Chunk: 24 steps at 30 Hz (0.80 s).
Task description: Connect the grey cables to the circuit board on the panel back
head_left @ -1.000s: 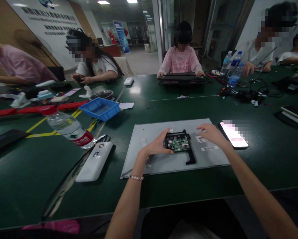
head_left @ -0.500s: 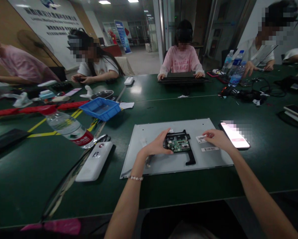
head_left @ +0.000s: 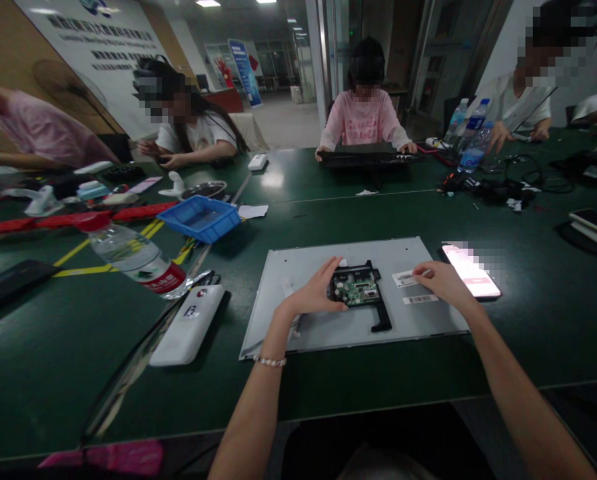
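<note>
On a green table (head_left: 348, 383) lies a grey panel (head_left: 338, 331) bearing a circuit board (head_left: 361, 292). The left hand (head_left: 312, 293) grips its black frame (head_left: 382, 317); the right hand (head_left: 447, 284) pinches fingertips together at a white label (head_left: 402, 279).

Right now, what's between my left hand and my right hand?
In the head view, the green circuit board in its black frame sits beside your left hand and a white label lies by your right hand, both on the gray panel.
</note>
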Each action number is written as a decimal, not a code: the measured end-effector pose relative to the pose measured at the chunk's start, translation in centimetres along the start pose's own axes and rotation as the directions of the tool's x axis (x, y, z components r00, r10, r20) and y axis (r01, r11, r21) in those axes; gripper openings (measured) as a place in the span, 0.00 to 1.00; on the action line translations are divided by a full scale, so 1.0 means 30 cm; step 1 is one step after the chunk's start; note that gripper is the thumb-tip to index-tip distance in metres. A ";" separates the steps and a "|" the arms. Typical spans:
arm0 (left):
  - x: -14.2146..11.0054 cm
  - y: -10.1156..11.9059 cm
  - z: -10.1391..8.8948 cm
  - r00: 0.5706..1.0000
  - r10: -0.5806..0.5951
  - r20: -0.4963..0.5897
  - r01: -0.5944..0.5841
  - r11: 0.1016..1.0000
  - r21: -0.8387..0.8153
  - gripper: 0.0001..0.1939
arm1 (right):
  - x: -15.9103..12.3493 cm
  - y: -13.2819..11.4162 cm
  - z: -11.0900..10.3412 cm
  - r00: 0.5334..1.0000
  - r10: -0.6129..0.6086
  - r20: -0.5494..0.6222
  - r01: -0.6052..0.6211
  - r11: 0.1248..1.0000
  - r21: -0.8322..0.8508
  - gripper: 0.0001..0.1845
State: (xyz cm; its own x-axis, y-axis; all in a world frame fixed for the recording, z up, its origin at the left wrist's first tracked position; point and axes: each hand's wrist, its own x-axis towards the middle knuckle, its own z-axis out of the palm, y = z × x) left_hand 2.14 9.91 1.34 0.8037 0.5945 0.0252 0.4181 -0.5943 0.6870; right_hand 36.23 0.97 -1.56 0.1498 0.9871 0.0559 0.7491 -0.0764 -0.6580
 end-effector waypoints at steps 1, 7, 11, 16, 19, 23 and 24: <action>0.001 0.010 -0.001 1.000 -0.005 -0.014 0.005 1.000 0.020 0.57 | -0.003 -0.008 -0.002 1.000 0.016 -0.010 -0.016 1.000 0.027 0.08; 0.031 0.106 0.041 0.994 0.073 -0.082 -0.062 0.990 0.127 0.37 | -0.024 -0.093 0.036 0.993 0.086 0.074 -0.109 0.917 0.385 0.10; 0.060 0.155 0.096 0.980 0.184 -0.072 -0.166 0.963 0.213 0.23 | -0.028 -0.137 0.103 0.972 0.081 0.220 -0.188 0.827 0.529 0.09; 0.072 0.184 0.127 0.972 0.225 -0.069 -0.197 0.938 0.284 0.19 | -0.021 -0.129 0.154 0.977 0.045 0.211 -0.155 0.826 0.541 0.10; 0.072 0.196 0.134 0.972 0.233 -0.021 -0.217 0.931 0.293 0.19 | -0.022 -0.125 0.168 0.981 0.044 0.188 -0.141 0.832 0.537 0.11; 0.076 0.201 0.148 0.970 0.244 0.016 -0.236 0.920 0.312 0.16 | -0.033 -0.138 0.183 0.987 0.043 0.157 -0.122 0.839 0.530 0.10; 0.077 0.201 0.152 0.969 0.245 0.020 -0.238 0.916 0.322 0.16 | -0.036 -0.143 0.184 0.987 0.041 0.156 -0.118 0.842 0.526 0.09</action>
State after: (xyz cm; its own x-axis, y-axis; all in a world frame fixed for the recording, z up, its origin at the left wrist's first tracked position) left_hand 8.45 5.24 2.23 0.8899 0.4199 0.1785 0.3278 -0.8606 0.3898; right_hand 29.29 1.02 -2.95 0.0780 0.9930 -0.0892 0.2736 -0.1074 -0.9558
